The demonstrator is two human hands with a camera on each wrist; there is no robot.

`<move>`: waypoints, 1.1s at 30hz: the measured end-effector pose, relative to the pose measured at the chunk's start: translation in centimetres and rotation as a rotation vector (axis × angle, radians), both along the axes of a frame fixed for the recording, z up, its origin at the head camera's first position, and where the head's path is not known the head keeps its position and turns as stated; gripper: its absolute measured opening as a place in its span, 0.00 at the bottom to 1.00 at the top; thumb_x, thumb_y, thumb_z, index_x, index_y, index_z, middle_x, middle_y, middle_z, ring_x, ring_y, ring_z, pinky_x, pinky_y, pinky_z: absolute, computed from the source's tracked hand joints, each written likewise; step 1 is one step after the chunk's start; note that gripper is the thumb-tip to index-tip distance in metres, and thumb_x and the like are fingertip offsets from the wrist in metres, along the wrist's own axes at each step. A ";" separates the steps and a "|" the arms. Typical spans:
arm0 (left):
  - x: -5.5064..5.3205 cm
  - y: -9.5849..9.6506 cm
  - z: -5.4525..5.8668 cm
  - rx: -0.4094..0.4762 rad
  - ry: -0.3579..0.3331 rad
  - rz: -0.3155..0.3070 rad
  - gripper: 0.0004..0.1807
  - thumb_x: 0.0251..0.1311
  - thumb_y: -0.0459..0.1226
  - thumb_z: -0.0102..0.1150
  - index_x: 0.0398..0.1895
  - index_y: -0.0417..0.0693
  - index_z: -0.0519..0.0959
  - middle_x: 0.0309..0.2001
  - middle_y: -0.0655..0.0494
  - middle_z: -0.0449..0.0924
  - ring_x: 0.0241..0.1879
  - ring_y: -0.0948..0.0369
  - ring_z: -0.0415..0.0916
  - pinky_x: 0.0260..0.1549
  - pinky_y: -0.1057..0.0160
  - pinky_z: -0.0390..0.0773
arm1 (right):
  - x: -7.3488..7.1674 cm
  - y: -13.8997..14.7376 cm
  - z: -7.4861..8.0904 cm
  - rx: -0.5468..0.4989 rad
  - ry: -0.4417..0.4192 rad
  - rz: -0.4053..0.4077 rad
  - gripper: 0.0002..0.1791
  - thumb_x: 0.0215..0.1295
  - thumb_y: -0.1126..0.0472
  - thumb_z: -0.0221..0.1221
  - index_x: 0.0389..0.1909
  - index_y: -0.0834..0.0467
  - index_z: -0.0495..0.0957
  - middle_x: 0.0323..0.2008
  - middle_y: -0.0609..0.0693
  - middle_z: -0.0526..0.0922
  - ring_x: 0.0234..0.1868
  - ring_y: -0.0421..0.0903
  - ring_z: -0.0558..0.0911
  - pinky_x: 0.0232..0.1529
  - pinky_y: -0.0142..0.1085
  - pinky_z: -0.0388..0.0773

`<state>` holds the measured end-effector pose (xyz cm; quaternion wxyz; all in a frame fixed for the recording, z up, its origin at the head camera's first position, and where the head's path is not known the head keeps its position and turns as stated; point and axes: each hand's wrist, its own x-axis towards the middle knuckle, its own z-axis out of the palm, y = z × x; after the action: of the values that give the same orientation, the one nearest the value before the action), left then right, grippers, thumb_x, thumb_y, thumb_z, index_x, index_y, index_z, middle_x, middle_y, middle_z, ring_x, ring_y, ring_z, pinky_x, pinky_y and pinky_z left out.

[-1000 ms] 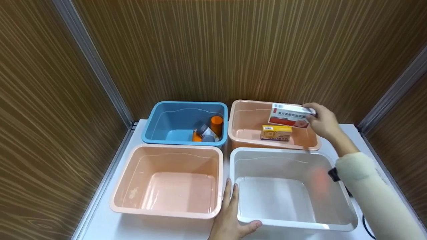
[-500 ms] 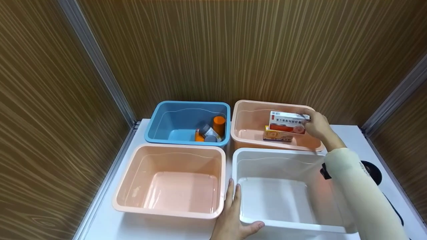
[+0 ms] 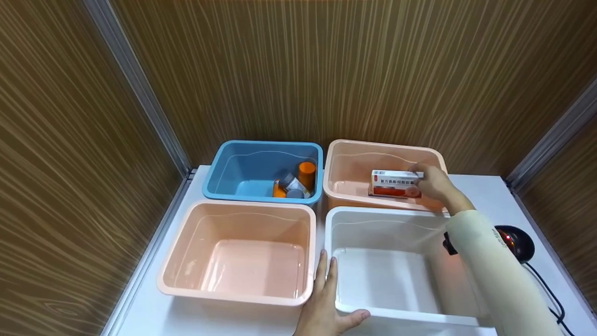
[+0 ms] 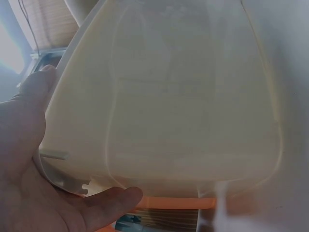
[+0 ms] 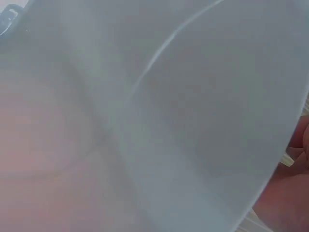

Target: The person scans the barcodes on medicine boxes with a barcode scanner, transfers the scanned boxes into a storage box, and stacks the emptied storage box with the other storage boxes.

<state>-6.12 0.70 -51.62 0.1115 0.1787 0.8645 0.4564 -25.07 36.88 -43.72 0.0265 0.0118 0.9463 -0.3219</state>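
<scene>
My right hand pinches the right end of a white and red medicine box inside the back right peach bin. In the head view this box now covers nearly all of the yellow box behind it. Whether the two touch, I cannot tell. My left hand rests at the near left corner of the white bin, its fingers straight along the outside and its thumb by the front rim. The left wrist view shows the same left hand against the bin's wall. Mostly the white bin's wall fills the right wrist view.
A blue bin at back left holds several bottles, among them an orange bottle. Front left stands a peach bin. A black device with a red light and its cable lie at the right. Wood-grain panels surround the table.
My right hand has lowered the white and red box into the back right bin and slightly left, over the view of the yellow box. The left hand keeps its place.
</scene>
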 end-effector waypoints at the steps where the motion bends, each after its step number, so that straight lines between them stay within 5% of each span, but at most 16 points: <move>1: 0.0 0.0 0.0 -0.001 0.000 0.000 0.69 0.43 0.72 0.68 0.81 0.46 0.50 0.82 0.53 0.33 0.78 0.45 0.35 0.70 0.44 0.56 | 0.0 -0.1 0.0 -0.001 -0.008 0.004 0.20 0.67 0.73 0.49 0.59 0.69 0.73 0.52 0.69 0.77 0.50 0.62 0.76 0.51 0.52 0.73; 13: 0.2 0.0 0.1 0.001 0.027 0.000 0.68 0.44 0.71 0.68 0.81 0.46 0.50 0.82 0.52 0.33 0.78 0.45 0.38 0.68 0.46 0.62 | 0.0 -0.1 -0.6 -0.064 0.000 0.013 0.22 0.69 0.74 0.52 0.64 0.72 0.69 0.61 0.71 0.70 0.55 0.65 0.73 0.60 0.58 0.70; 23: 0.3 0.0 0.1 0.000 0.022 0.001 0.68 0.44 0.71 0.68 0.81 0.44 0.51 0.82 0.51 0.34 0.78 0.44 0.39 0.68 0.46 0.62 | 0.3 -0.6 -0.3 0.048 -0.087 -0.003 0.46 0.70 0.54 0.62 0.81 0.57 0.47 0.77 0.73 0.39 0.71 0.75 0.54 0.66 0.70 0.52; 28: 0.1 0.0 0.2 0.001 -0.010 0.005 0.68 0.43 0.71 0.68 0.81 0.45 0.50 0.82 0.52 0.33 0.78 0.45 0.36 0.70 0.44 0.57 | 1.1 -0.9 0.6 0.127 -0.018 0.047 0.43 0.69 0.52 0.62 0.78 0.62 0.54 0.75 0.75 0.43 0.70 0.76 0.57 0.66 0.69 0.56; 33: 0.1 0.0 0.4 -0.005 -0.073 0.016 0.69 0.42 0.72 0.69 0.82 0.49 0.50 0.82 0.56 0.31 0.78 0.46 0.31 0.71 0.41 0.52 | 3.3 -1.0 2.2 0.210 0.093 0.103 0.38 0.68 0.54 0.63 0.74 0.65 0.61 0.73 0.75 0.49 0.69 0.76 0.58 0.65 0.69 0.58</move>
<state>-6.06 0.72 -51.22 0.1400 0.1549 0.8623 0.4613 -21.75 35.90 -41.48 -0.0025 -0.0492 0.9744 -0.2193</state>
